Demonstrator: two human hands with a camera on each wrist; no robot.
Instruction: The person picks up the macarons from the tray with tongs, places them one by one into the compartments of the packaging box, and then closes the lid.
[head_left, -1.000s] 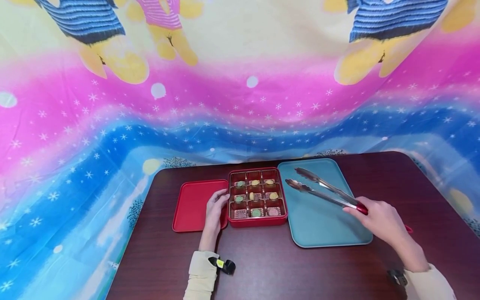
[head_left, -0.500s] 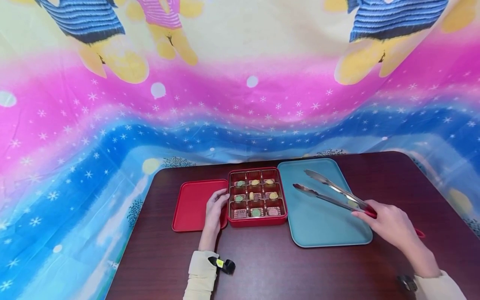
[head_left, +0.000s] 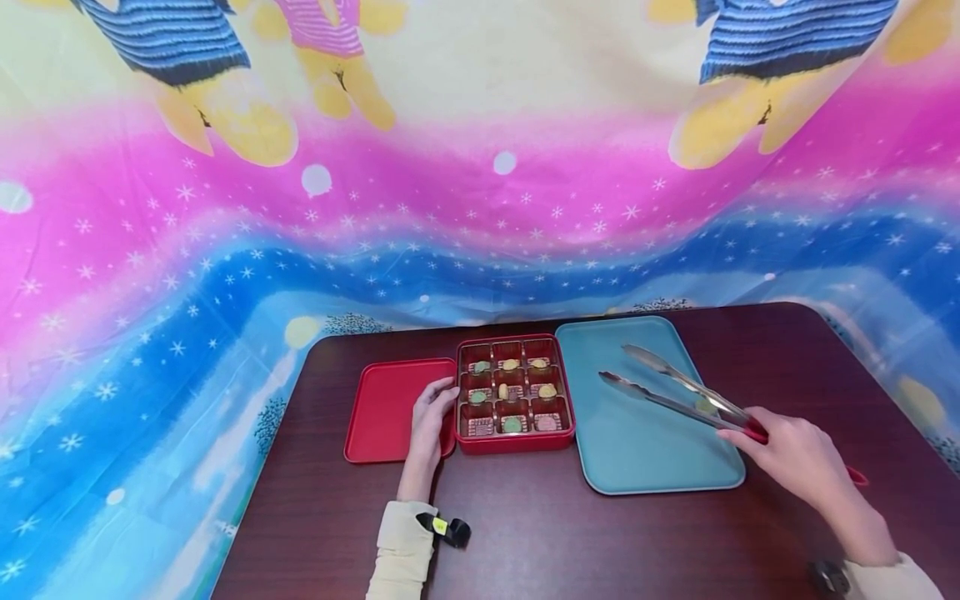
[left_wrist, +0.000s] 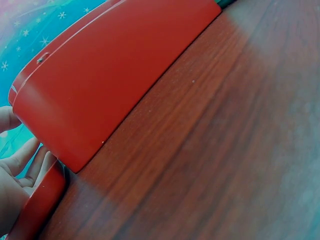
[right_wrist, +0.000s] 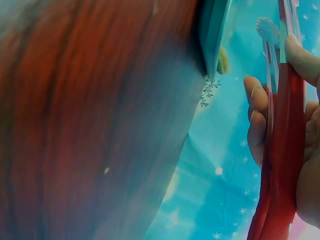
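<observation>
My right hand (head_left: 795,454) grips red-handled metal tongs (head_left: 675,400) above the blue-green tray (head_left: 637,454). The tongs' arms are spread, with nothing between their tips. A yellow-green cookie (head_left: 705,406) shows between the arms, toward the tray's right side; in the right wrist view the cookie (right_wrist: 223,61) appears beyond the tray edge. My left hand (head_left: 429,419) rests its fingers against the left side of a red box (head_left: 513,445), lying partly over a red lid (head_left: 390,408). Small green, yellow and pink cookies (head_left: 512,425) sit in the box's compartments; the front-left one holds none.
Box, lid and tray stand side by side on a dark wooden table (head_left: 517,533). A printed cloth (head_left: 480,208) hangs behind the table and along its sides. Dark wrist devices (head_left: 448,529) are worn on both arms.
My right hand has moved right and slightly toward me with the tongs, uncovering the cookie on the tray. The left hand and the box have stayed put.
</observation>
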